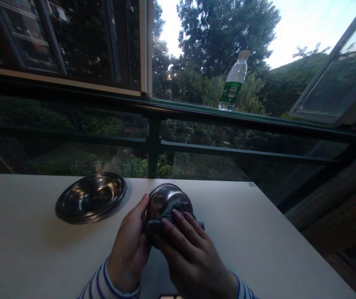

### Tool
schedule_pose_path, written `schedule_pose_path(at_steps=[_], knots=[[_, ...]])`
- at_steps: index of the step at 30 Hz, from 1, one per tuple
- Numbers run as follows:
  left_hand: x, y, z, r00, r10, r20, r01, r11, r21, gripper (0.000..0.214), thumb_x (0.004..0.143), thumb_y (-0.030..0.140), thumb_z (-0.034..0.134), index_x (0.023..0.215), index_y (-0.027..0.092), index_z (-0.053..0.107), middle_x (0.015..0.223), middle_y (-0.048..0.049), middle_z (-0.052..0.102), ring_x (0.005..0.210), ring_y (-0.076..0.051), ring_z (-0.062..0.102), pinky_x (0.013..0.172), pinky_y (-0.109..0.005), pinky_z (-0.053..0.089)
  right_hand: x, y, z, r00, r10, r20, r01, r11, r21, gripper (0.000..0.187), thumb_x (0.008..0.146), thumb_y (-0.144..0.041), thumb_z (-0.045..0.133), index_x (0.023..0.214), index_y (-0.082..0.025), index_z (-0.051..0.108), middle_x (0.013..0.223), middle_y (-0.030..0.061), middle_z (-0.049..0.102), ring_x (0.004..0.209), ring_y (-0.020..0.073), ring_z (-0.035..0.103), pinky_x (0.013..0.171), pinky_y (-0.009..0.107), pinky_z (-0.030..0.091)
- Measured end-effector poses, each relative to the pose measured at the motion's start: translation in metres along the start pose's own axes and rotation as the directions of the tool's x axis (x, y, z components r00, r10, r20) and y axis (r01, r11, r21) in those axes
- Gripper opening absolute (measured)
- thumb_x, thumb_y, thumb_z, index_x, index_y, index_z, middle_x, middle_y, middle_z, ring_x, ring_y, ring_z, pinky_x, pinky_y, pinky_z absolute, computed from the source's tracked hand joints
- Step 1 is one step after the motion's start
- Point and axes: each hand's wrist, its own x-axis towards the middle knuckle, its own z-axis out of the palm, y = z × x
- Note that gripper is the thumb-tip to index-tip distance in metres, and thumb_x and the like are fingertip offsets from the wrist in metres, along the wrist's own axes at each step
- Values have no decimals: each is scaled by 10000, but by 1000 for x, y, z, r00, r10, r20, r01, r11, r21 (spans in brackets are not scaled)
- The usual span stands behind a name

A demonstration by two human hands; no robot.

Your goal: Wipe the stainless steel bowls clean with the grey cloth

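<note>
A shiny metal bowl (160,198) is held tilted above the white table, its rounded underside towards me. My left hand (130,245) grips its left rim, with the thumb along the edge and the other fingers hidden behind. Against the underside my right hand (190,245) presses a dark grey-green cloth (178,209), its fingers laid over the fabric. Part of the cloth bunches out below the bowl's lower left edge. To the left, a stack of wide metal bowls (90,197) rests on the table, apart from both hands.
The white table (240,249) reaches back to a glazed railing (196,110). On the ledge there stands a clear plastic bottle (232,85) with a green label, seen tilted. A small sticker (251,184) marks the table's far right corner. Trees are visible outside.
</note>
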Motion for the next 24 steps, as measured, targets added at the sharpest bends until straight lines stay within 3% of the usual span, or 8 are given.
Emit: schedule_pose_path(at_steps=[5, 8, 12, 14, 16, 19, 21, 24], knots=[[0, -5, 1, 988, 152, 22, -152, 988, 8, 226, 768, 246, 522, 886, 96, 643, 679, -67, 680, 599, -160, 630, 530, -243, 500, -4, 6, -1, 1000, -5, 30, 4, 1000, 11, 518, 753, -136, 421, 1269, -166, 398, 1384, 69, 276, 1251, 307, 244, 964, 463, 345], [-2, -12, -2, 966, 239, 100, -245, 968, 59, 229, 734, 287, 573, 861, 116, 653, 702, -47, 677, 607, -142, 614, 524, -216, 478, -6, 10, -2, 986, 166, -32, -161, 979, 125, 557, 756, -89, 397, 1305, -144, 323, 1398, 106, 225, 1263, 312, 207, 951, 495, 349], [-7, -24, -6, 953, 254, 163, -291, 917, 271, 265, 727, 346, 576, 862, 133, 658, 642, -22, 662, 517, -115, 568, 467, -203, 442, -6, 21, -8, 907, 420, -38, -385, 863, 327, 497, 814, -95, 331, 1305, -167, 305, 1368, 103, 290, 1248, 250, 271, 963, 470, 353], [-10, -27, -6, 953, 253, 166, -295, 898, 326, 269, 729, 356, 572, 843, 130, 662, 610, -15, 653, 502, -106, 551, 462, -195, 430, -5, 24, -12, 878, 479, -11, -437, 809, 393, 447, 833, -120, 312, 1273, -185, 355, 1339, 90, 341, 1223, 224, 321, 961, 446, 366], [-11, -28, -4, 956, 237, 175, -283, 905, 318, 254, 727, 343, 577, 834, 130, 665, 613, -14, 653, 524, -111, 559, 484, -197, 434, -3, 22, -15, 899, 438, -2, -405, 834, 374, 439, 820, -131, 325, 1253, -175, 384, 1322, 93, 370, 1220, 233, 322, 955, 453, 367], [-10, -26, -1, 961, 223, 167, -260, 931, 255, 217, 706, 304, 604, 823, 134, 671, 649, -20, 664, 570, -129, 582, 519, -208, 446, -1, 15, -15, 968, 250, -20, -239, 943, 230, 467, 756, -110, 393, 1220, -148, 429, 1296, 101, 411, 1235, 270, 284, 962, 485, 334], [-10, -25, -1, 962, 225, 154, -256, 939, 229, 204, 696, 296, 613, 799, 132, 676, 662, -25, 669, 577, -132, 586, 527, -209, 447, 0, 12, -15, 987, 159, -19, -154, 974, 166, 463, 728, -103, 423, 1188, -143, 463, 1276, 96, 439, 1236, 277, 279, 972, 487, 315], [-9, -26, -2, 958, 222, 181, -265, 927, 267, 198, 700, 295, 611, 792, 133, 679, 664, -23, 670, 572, -129, 578, 539, -211, 445, -1, 18, -14, 979, 203, -29, -191, 954, 232, 436, 754, -127, 413, 1188, -137, 459, 1276, 104, 434, 1223, 264, 306, 971, 466, 325]])
